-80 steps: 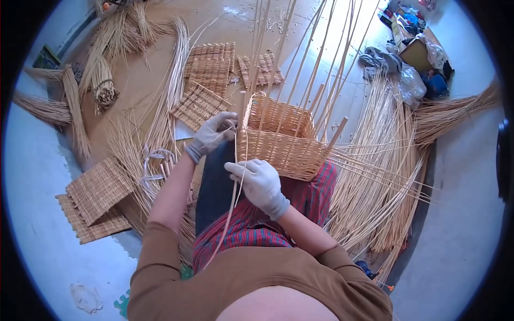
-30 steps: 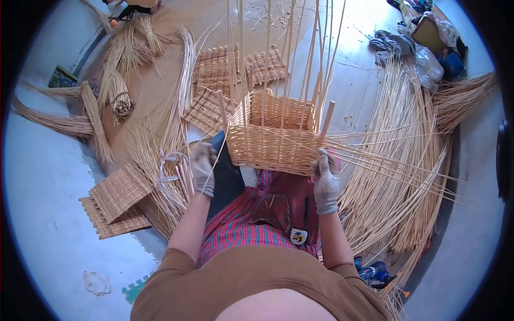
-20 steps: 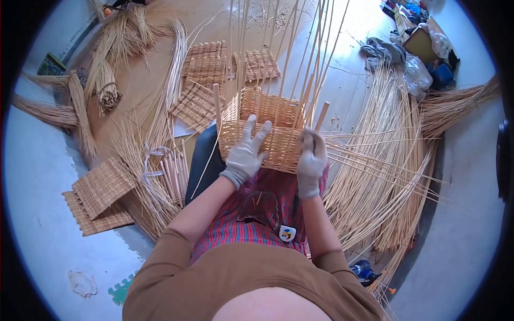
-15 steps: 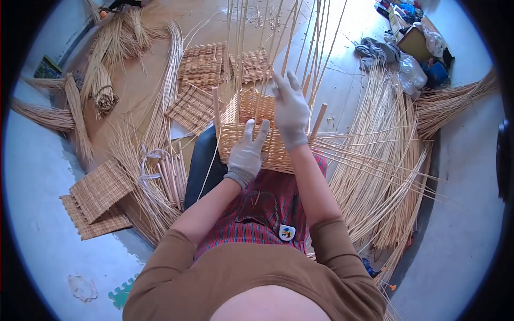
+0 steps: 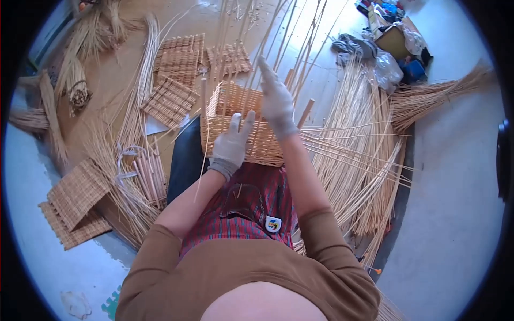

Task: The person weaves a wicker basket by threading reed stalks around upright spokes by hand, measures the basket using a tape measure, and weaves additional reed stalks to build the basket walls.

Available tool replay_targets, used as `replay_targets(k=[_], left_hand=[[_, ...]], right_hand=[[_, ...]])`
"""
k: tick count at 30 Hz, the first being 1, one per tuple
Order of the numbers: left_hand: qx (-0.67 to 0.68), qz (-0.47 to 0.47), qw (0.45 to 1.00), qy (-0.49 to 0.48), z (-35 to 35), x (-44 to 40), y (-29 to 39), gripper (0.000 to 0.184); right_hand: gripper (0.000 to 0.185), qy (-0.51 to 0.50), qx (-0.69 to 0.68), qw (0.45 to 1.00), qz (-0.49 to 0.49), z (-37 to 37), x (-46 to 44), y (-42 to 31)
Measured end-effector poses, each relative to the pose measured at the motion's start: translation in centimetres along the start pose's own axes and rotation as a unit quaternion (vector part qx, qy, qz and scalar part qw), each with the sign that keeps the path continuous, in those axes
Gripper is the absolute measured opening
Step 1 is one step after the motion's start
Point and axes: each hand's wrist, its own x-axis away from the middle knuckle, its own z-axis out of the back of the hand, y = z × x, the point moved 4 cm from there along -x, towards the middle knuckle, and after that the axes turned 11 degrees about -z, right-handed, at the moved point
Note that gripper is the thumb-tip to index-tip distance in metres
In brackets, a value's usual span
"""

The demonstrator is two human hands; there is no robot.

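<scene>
A rectangular wicker basket (image 5: pixel 266 145) rests at my lap, with long thin canes (image 5: pixel 278 40) rising from its walls and a thick peg at each near corner. My left hand (image 5: pixel 231 143), in a pale glove, lies against the near wall with its fingers apart, some pointing up over the rim. My right hand (image 5: pixel 277 104), gloved too, is raised over the basket's right part beside the upright canes. Its fingers are stretched upward and I see nothing held in it. Several loose canes stick out to the right from the basket's right corner.
Woven panels (image 5: pixel 170 101) lie on the floor beyond the basket, others (image 5: pixel 79 193) at the left. Short sticks (image 5: pixel 150 174) stand left of my knee. A large heap of canes (image 5: pixel 353 160) spreads at the right, with bags and boxes (image 5: pixel 393 45) behind it.
My left hand has come from beside the basket onto its near wall. My right hand has left the right corner and risen over the basket. The whole view has shifted somewhat.
</scene>
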Motion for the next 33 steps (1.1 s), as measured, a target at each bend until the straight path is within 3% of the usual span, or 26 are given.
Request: replay_targets(k=[2, 4, 5, 7, 9, 10, 11, 13, 15, 17, 18, 19, 21, 22, 23, 24, 25, 26, 27, 29, 31, 33], left_hand=[[-0.003, 0.004, 1.0, 0.008, 2.0, -0.4, 0.6, 0.087], [-0.052, 0.011, 0.995, -0.08, 2.9, -0.8, 0.9, 0.089], [-0.048, -0.005, 0.998, -0.045, 2.4, -0.6, 0.5, 0.085], [-0.059, -0.018, 0.998, -0.012, 0.5, -0.6, -0.5, 0.081], [0.022, 0.0, 1.0, -0.018, 1.6, -0.9, -0.2, 0.08], [0.042, 0.001, 0.999, -0.015, 1.8, -0.6, -0.2, 0.077], [0.101, -0.025, 0.992, 0.065, 1.8, -0.1, -0.5, 0.071], [0.398, 0.003, 0.895, 0.202, 1.6, 1.5, -1.7, 0.059], [0.257, 0.052, 0.885, 0.385, 2.0, 3.6, -4.5, 0.041], [0.475, 0.269, 0.767, 0.339, 0.7, 4.1, -8.8, 0.044], [0.412, 0.2, 0.829, 0.322, 2.4, 3.5, -10.1, 0.058], [0.402, 0.139, 0.862, 0.275, 3.5, 2.4, -10.9, 0.059], [0.359, 0.019, 0.909, 0.21, 4.4, 0.5, -11.7, 0.055], [0.387, 0.037, 0.909, 0.147, 3.8, -0.1, -12.7, 0.051], [0.415, 0.052, 0.905, 0.082, 3.4, -0.6, -13.3, 0.048], [0.337, 0.031, 0.94, 0.051, 4.1, -1.1, -13.2, 0.045], [0.342, 0.021, 0.938, 0.047, 4.7, -1.4, -12.9, 0.045], [0.35, 0.014, 0.936, 0.044, 4.8, -1.3, -12.6, 0.045], [0.387, 0.016, 0.92, 0.058, 3.9, -1.2, -12.9, 0.045], [0.424, 0.07, 0.901, 0.058, 3.5, -0.9, -12.6, 0.049], [0.391, 0.081, 0.91, 0.111, 3.8, -1.5, -11.7, 0.052], [0.318, 0.116, 0.923, 0.186, 3.8, -0.9, -10.6, 0.059]], right_hand=[[0.072, 0.018, 0.067, 0.997, -0.027, -1.4, -1.2, 0.1], [0.069, 0.095, 0.039, 0.994, 0.026, 0.7, 0.9, -2.1], [0.065, 0.115, -0.046, 0.992, 0.034, 1.4, 3.0, -1.0], [0.06, 0.08, 0.008, 0.997, -0.012, 3.7, 8.9, 2.3], [0.052, 0.125, -0.043, 0.98, -0.147, 4.0, 15.6, 7.3], [0.046, 0.155, -0.11, 0.952, -0.241, 4.6, 16.9, 5.1], [0.04, 0.181, -0.181, 0.909, -0.33, 4.5, 17.3, 2.7], [0.038, 0.117, -0.131, 0.954, -0.241, 3.0, 16.9, 1.2], [0.048, 0.037, -0.123, 0.98, -0.154, 1.1, 14.7, -1.7], [0.05, -0.025, -0.223, 0.961, -0.164, -1.8, 13.1, -4.5], [0.057, -0.077, -0.188, 0.966, -0.159, -2.7, 12.4, -6.3], [0.057, -0.104, -0.181, 0.971, -0.113, -3.7, 11.7, -7.7], [0.04, -0.101, -0.121, 0.987, 0.02, -4.9, 11.4, -9.2], [0.028, -0.107, -0.13, 0.985, 0.034, -5.0, 11.8, -9.8], [0.028, -0.108, -0.126, 0.986, 0.019, -4.8, 12.5, -9.7], [0.029, -0.106, -0.12, 0.987, 0.004, -4.7, 13.0, -9.0], [0.029, -0.006, -0.116, 0.993, 0.026, -4.5, 13.5, -6.8], [0.033, 0.016, -0.224, 0.963, -0.148, -4.0, 13.7, -4.4], [0.019, 0.072, -0.258, 0.947, -0.178, -4.0, 13.5, -0.4], [0.016, 0.033, -0.385, 0.813, -0.435, -3.6, 12.4, 3.5], [0.015, 0.078, -0.35, 0.833, -0.421, -4.1, 11.2, 3.2], [0.025, 0.123, -0.206, 0.943, -0.229, -3.8, 7.4, 0.9]])
